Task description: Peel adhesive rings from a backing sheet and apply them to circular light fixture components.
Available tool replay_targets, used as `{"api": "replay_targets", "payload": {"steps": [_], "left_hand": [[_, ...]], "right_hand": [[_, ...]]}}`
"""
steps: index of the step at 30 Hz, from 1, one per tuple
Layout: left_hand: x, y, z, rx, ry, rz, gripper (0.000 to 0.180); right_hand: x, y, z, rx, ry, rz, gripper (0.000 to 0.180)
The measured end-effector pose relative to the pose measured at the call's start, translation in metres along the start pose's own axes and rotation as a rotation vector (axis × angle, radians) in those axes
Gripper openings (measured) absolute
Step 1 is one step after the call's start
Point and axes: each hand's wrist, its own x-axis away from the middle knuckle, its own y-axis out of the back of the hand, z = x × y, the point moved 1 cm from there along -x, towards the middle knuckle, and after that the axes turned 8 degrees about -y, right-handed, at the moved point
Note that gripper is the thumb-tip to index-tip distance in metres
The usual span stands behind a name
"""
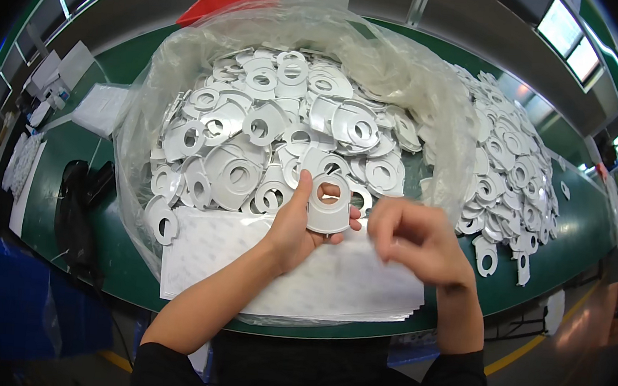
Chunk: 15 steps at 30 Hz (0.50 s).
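My left hand point(297, 225) holds a white flat plastic ring part point(330, 204) with a round hole, thumb along its left edge, fingers behind it. My right hand point(415, 239) hovers just right of that part, fingers curled and pinched together; whether something small is between them I cannot tell. Both hands are above a stack of white sheets point(316, 282) at the table's near edge. Behind them a clear plastic bag point(147, 105) lies open, filled with several of the same white ring parts point(256, 129).
A second heap of white ring parts point(509, 174) spreads over the green table point(569, 245) to the right. A black object point(80, 202) lies at the left. White papers point(99, 108) and a red item point(226, 6) sit farther back.
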Motion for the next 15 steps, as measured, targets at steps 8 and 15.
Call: {"api": "replay_targets", "payload": {"steps": [8, 15], "left_hand": [[-0.002, 0.001, 0.004, -0.002, 0.010, 0.123, 0.066], [-0.004, 0.006, 0.006, -0.013, -0.017, 0.151, 0.066]], "right_hand": [[-0.030, -0.004, -0.057, -0.132, -0.133, -0.387, 0.014], [-0.033, -0.006, -0.063, -0.127, -0.159, -0.362, 0.015]]}}
